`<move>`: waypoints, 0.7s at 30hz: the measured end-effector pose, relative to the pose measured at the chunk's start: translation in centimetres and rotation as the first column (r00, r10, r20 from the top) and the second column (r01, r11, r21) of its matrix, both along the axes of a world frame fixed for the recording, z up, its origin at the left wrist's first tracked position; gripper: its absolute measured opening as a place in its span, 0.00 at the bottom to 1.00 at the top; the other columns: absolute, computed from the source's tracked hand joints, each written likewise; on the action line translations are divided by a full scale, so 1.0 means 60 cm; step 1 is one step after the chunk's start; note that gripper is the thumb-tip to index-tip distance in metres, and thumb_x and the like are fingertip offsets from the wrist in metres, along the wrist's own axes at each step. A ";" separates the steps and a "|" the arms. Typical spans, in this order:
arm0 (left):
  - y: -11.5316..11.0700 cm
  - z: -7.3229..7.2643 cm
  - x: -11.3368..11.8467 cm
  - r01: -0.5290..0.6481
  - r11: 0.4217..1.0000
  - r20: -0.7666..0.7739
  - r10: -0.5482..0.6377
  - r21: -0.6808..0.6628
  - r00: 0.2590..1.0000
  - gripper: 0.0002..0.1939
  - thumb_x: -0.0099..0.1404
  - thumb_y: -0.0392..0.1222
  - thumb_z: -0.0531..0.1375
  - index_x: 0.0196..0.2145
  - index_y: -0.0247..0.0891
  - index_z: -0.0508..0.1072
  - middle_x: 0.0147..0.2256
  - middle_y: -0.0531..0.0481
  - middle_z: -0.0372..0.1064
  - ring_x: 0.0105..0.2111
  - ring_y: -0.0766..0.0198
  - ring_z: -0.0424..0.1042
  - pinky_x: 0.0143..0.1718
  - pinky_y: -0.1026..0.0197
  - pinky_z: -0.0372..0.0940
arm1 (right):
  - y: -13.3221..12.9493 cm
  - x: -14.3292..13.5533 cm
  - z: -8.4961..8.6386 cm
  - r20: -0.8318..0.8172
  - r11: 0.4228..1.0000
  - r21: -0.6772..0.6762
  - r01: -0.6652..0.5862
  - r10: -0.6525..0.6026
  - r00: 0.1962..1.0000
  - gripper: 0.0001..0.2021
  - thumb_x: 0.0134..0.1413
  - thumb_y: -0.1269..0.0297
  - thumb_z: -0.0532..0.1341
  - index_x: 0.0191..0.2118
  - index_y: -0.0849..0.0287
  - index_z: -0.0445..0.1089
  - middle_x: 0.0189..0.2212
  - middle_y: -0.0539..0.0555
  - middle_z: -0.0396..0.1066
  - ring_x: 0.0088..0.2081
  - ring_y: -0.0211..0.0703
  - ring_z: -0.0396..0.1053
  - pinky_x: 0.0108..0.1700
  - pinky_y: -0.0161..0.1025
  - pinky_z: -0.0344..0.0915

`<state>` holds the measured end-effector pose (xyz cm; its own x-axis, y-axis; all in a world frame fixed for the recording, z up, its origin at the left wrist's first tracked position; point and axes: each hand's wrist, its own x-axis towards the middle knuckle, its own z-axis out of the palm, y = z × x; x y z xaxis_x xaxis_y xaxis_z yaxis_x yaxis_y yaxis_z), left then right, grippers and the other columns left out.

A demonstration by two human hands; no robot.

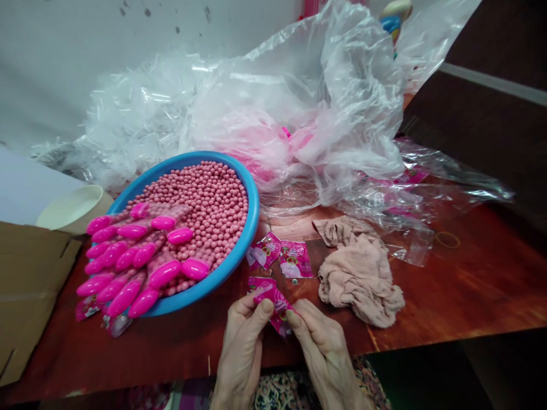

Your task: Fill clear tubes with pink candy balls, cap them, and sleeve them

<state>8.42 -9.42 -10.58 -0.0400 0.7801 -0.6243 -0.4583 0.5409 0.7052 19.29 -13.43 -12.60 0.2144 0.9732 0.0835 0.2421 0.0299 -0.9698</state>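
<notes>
Between my two hands, at the table's front edge, is a small pink printed packet (280, 304). My left hand (245, 336) pinches its upper left part between thumb and fingers. On the packet's right side, my right hand (322, 336) grips with thumb and forefinger. More pink packets (296, 259) lie flat on the table just beyond my hands. To the left stands a blue basin (252, 219) of small round pink balls (213, 193). Several clear tubes with bright pink caps (132, 230) rest on the balls and over the basin's left rim.
A crumpled beige cloth (359, 276) lies right of the packets. Clear plastic bags (299, 108) heap up along the back. Cardboard (29, 285) and a cream bowl (77, 208) stand at left; a dark box (499, 85) rises at right. A rubber band (447, 239) lies on the table.
</notes>
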 end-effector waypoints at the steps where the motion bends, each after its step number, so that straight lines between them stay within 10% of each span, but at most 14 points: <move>1: -0.001 0.001 0.000 -0.009 1.000 -0.014 0.009 -0.007 1.000 0.18 0.38 0.43 0.75 0.28 0.34 0.80 0.27 0.50 0.77 0.30 0.66 0.72 0.34 0.67 0.67 | 0.000 0.002 0.002 0.028 1.000 0.007 -0.010 0.010 1.000 0.17 0.63 0.66 0.51 0.22 0.58 0.64 0.20 0.48 0.61 0.22 0.35 0.59 0.23 0.30 0.58; 12: -0.004 0.011 -0.032 -0.103 0.981 0.080 0.091 0.165 0.993 0.13 0.41 0.40 0.74 0.19 0.33 0.75 0.21 0.55 0.69 0.23 0.71 0.65 0.28 0.68 0.63 | 0.030 0.039 0.058 0.135 0.970 0.050 -0.237 0.229 0.964 0.14 0.62 0.62 0.54 0.28 0.55 0.73 0.20 0.47 0.71 0.22 0.36 0.69 0.26 0.29 0.65; 17: -0.006 0.019 -0.065 -0.163 0.965 0.203 0.121 0.203 0.972 0.17 0.40 0.45 0.74 0.16 0.35 0.71 0.18 0.55 0.67 0.19 0.71 0.64 0.21 0.69 0.58 | 0.121 0.025 0.116 0.343 0.958 0.205 -0.201 0.122 0.932 0.08 0.60 0.67 0.56 0.34 0.57 0.73 0.28 0.50 0.76 0.27 0.38 0.72 0.31 0.32 0.69; 21: -0.009 0.031 -0.082 -0.146 0.968 0.334 0.071 0.203 0.940 0.17 0.40 0.47 0.74 0.16 0.36 0.72 0.16 0.55 0.65 0.18 0.72 0.61 0.21 0.69 0.56 | 0.231 -0.040 0.145 0.671 0.901 0.216 -0.376 0.143 0.728 0.09 0.57 0.73 0.55 0.38 0.64 0.72 0.32 0.58 0.73 0.35 0.49 0.70 0.37 0.45 0.68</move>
